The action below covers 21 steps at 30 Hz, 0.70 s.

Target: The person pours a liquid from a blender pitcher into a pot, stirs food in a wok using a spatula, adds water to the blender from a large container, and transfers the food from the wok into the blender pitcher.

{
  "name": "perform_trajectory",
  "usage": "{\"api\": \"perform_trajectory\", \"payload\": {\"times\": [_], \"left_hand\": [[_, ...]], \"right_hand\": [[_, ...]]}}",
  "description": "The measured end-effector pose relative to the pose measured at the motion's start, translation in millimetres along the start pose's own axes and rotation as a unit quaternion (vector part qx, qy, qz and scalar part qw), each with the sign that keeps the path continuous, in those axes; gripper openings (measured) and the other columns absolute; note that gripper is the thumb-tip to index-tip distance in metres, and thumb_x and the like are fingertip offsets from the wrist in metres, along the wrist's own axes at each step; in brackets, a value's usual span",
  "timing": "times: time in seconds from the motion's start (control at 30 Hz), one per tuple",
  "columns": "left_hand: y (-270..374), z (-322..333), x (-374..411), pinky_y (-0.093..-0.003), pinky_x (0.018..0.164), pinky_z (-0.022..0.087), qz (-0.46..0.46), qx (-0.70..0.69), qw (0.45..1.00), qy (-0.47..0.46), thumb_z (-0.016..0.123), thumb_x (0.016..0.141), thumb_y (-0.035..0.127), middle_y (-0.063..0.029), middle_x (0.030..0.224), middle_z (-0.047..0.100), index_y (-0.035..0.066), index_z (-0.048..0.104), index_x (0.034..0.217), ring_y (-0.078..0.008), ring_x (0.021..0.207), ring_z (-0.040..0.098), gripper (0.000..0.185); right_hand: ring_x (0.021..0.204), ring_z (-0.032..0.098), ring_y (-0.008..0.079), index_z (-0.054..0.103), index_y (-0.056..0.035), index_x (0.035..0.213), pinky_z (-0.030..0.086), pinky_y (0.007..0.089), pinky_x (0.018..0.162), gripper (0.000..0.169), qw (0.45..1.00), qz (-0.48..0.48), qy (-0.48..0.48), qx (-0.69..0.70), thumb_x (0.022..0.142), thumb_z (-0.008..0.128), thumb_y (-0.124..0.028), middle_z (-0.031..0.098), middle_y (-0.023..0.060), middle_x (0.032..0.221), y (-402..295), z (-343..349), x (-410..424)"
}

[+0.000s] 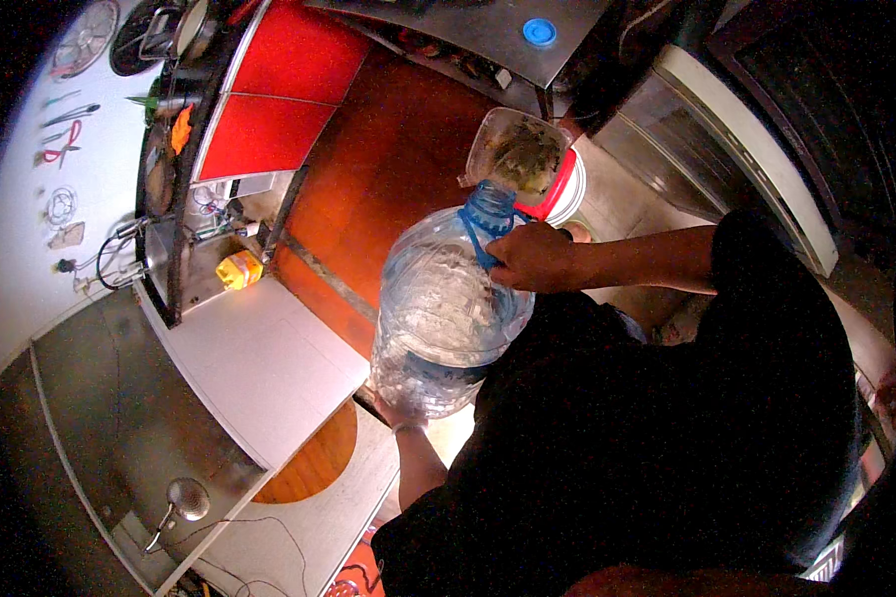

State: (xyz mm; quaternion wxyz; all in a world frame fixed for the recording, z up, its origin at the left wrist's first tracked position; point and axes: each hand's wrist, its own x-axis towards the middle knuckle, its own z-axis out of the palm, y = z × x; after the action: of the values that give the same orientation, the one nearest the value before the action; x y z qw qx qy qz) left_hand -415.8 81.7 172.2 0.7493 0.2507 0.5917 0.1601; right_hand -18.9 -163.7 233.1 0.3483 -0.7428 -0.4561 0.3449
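Note:
A large clear plastic water bottle (448, 298) with a blue neck and handle lies tilted across the front of my body. My right hand (534, 257) grips the blue handle (479, 239) by the neck. At the bottle's base is my left hand (403, 414), supporting it from below; its fingers are partly hidden by the bottle. The neck reaches the near edge of a clear square plastic container (523, 153) with dark, murky contents; whether they touch cannot be told. Under that container shows a red and white round rim (576, 186).
A blue cap (539, 32) lies on the dark table. To the left are a white counter (261, 366), red cabinet doors (291, 52), a yellow container (239, 269) and a shower head (188, 498). A white-framed glass-fronted appliance (747, 149) stands at the right.

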Motion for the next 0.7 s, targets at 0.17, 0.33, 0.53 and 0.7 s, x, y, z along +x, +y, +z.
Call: {"api": "perform_trajectory", "payload": {"times": [0.17,0.33,0.53,0.7], "left_hand": [[-3,24,-10,-0.0472,0.098,0.031,0.0,-0.004,0.999,0.036,0.033,0.078,0.055,-0.0109,0.134,0.036,0.01,0.036,0.131,-0.0319,0.122,0.034,0.069],[-6,51,-17,-0.0466,0.102,0.025,0.022,0.052,0.998,0.021,0.03,0.079,0.059,-0.0093,0.14,0.027,0.012,0.03,0.135,-0.0314,0.127,0.027,0.073],[-22,53,-4,-0.0466,0.103,0.021,-0.045,0.037,0.998,0.016,0.029,0.077,0.064,-0.0078,0.141,0.025,0.016,0.029,0.136,-0.0313,0.127,0.025,0.076],[-46,48,15,-0.0484,0.098,0.033,-0.061,-0.032,0.997,-0.03,0.028,0.083,0.051,-0.0111,0.132,0.039,0.012,0.039,0.128,-0.0321,0.12,0.037,0.061]], "right_hand": [[0.066,0.059,0.0372,0.057,-0.0007,0.078,0.046,0.0472,0.064,0.026,1.0,-0.011,0.01,-0.014,0.074,0.055,-0.027,0.057,0.0222,0.067,0,-5,-3],[0.066,0.059,0.0366,0.057,-0.0008,0.079,0.046,0.0465,0.064,0.028,0.999,-0.017,0.012,-0.042,0.075,0.056,-0.029,0.058,0.0216,0.068,3,-7,-4],[0.069,0.059,0.0368,0.057,-0.0005,0.081,0.046,0.046,0.065,0.031,0.998,0.005,-0.017,-0.056,0.076,0.056,-0.031,0.058,0.0205,0.071,-11,-26,-11],[0.071,0.059,0.0368,0.057,-0.0004,0.083,0.046,0.0457,0.067,0.033,0.992,-0.003,-0.062,-0.107,0.077,0.055,-0.033,0.059,0.0209,0.073,-35,-40,-14]]}}
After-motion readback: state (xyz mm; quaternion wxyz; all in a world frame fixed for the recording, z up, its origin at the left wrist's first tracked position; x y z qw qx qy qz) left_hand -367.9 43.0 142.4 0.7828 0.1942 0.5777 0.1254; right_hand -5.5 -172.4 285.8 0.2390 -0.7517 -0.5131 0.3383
